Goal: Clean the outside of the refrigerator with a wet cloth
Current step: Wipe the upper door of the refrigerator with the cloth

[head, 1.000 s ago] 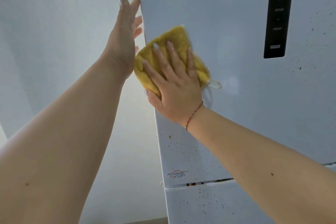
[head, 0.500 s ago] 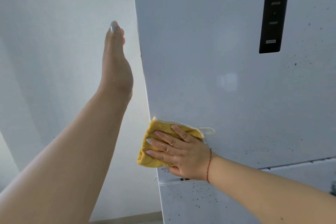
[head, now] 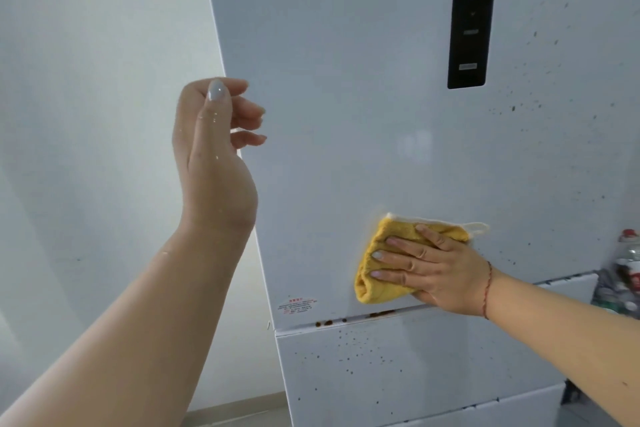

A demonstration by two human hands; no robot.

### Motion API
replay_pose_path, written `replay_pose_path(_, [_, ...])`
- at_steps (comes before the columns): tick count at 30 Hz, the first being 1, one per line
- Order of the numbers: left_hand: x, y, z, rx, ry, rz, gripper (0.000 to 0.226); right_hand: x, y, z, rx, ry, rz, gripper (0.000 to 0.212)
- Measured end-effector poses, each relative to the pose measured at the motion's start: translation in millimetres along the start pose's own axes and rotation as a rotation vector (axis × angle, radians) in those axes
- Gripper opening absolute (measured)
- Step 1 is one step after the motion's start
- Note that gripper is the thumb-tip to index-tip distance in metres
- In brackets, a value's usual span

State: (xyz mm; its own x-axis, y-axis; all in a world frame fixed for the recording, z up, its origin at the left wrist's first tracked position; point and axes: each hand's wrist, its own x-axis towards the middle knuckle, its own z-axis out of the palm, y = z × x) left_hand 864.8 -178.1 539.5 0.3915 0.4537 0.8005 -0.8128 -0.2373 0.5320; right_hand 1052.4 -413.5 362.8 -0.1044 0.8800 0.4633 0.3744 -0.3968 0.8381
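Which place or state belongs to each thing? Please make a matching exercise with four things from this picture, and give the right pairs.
Things:
1. yellow cloth
2. black control panel
3. left hand
4. red-printed sticker

Places or states:
A. at the lower left corner of the upper refrigerator door
B. raised, empty, with wet skin
C. pressed flat on the door under the right hand
D. high on the door, a tall narrow strip

Pairs: 1-C, 2-D, 3-B, 4-A

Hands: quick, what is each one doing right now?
Left hand: open, empty, raised.
Right hand: flat, pressing yellow cloth on refrigerator door.
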Motion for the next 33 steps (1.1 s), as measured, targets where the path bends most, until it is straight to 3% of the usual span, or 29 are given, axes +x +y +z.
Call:
replay_pose_path(6, [-12,-2,15,0.056,-0.107,-0.024,0.026,-32,12,2,0.004,-0.028,0.078,0.049])
replay_pose_path(9, [-11,-4,13,0.151,-0.037,0.000,0.025,-27,-5,1,0.034,-0.027,0.176,0.051])
replay_pose_path(14, [-7,-12,-7,0.106,0.088,-0.160,0.027,36,-51,-11,0.149,0.038,0.341,0.052])
replay_pose_path(21, [-11,-19,-15,0.092,-0.001,-0.195,0.027,137,-100,-21,0.299,0.069,0.064,0.049])
replay_pose_path(26, [-21,-24,6,0.251,-0.172,-0.116,0.028,97,-83,-11,0.266,-0.034,-0.164,0.045])
replay_pose_path(33, [-29,-41,40,0.476,-0.373,0.116,0.041,-1,-17,-1,0.186,-0.049,-0.137,0.049])
